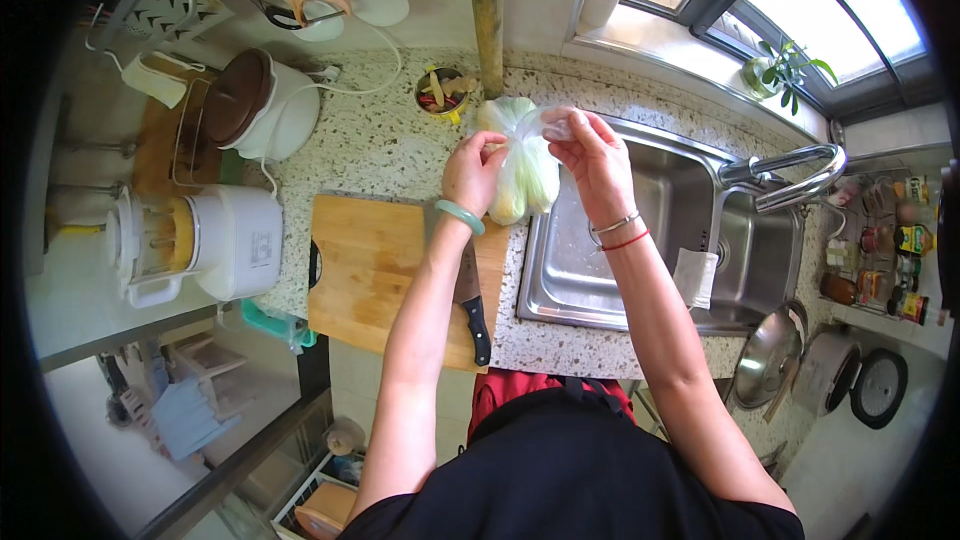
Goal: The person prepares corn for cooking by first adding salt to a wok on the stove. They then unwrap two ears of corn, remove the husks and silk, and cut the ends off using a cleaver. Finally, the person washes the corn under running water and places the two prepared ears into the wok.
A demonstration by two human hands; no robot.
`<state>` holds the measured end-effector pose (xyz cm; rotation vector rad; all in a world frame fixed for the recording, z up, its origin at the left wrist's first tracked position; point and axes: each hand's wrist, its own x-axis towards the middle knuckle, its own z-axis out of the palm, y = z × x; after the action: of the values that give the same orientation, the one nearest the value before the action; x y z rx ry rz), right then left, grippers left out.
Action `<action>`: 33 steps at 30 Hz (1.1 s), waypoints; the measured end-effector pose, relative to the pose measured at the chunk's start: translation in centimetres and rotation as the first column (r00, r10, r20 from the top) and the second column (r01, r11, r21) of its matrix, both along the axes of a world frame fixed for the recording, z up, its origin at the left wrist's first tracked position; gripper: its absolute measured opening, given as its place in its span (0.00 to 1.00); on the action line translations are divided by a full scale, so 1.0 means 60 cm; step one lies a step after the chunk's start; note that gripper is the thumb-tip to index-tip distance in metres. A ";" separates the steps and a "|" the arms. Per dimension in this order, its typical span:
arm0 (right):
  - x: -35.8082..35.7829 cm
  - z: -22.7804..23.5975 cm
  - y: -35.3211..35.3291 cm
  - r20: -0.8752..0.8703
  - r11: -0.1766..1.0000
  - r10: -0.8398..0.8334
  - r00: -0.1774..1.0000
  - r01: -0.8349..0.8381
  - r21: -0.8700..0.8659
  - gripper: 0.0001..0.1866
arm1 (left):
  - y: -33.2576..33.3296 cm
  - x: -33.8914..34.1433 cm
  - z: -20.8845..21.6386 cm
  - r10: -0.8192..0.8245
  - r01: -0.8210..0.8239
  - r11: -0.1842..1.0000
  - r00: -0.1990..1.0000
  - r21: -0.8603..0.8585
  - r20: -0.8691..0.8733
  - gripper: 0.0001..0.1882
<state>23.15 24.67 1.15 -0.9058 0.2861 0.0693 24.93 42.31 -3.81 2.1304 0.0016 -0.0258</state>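
The right hand (592, 165) pinches the neck of a clear bag (528, 175) of pale-green produce (510, 202); the half-curled left hand (472, 175) touches its nine o'clock side, grip unclear. From there, a cutting board (365, 270) lies at eight, a sink (675, 190) at four.

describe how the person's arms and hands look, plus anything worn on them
Both hands are ungloved and the forearms bare. The left hand has a smooth pale green bangle at its wrist; the right hand, a thin silver-coloured bracelet and a red cord bracelet.
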 end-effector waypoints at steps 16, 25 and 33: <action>0.020 -0.119 0.032 -0.298 0.904 0.057 0.953 -0.176 -0.389 0.13 | -0.018 0.004 -0.003 0.052 -0.036 0.985 0.995 0.169 -0.090 0.08; 0.032 0.020 0.010 0.030 0.998 0.047 0.998 -0.048 0.041 0.10 | 0.003 0.002 -0.005 0.112 -0.067 0.959 0.982 0.274 -0.152 0.12; -0.030 -0.103 -0.020 -0.189 0.936 -0.186 0.964 0.115 -0.333 0.11 | 0.019 0.006 -0.044 0.158 -0.155 0.987 0.948 -0.033 0.278 0.06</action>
<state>21.37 23.47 -5.01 -1.1977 0.5843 -0.0223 25.27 43.48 -6.46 2.1005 0.0040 0.3687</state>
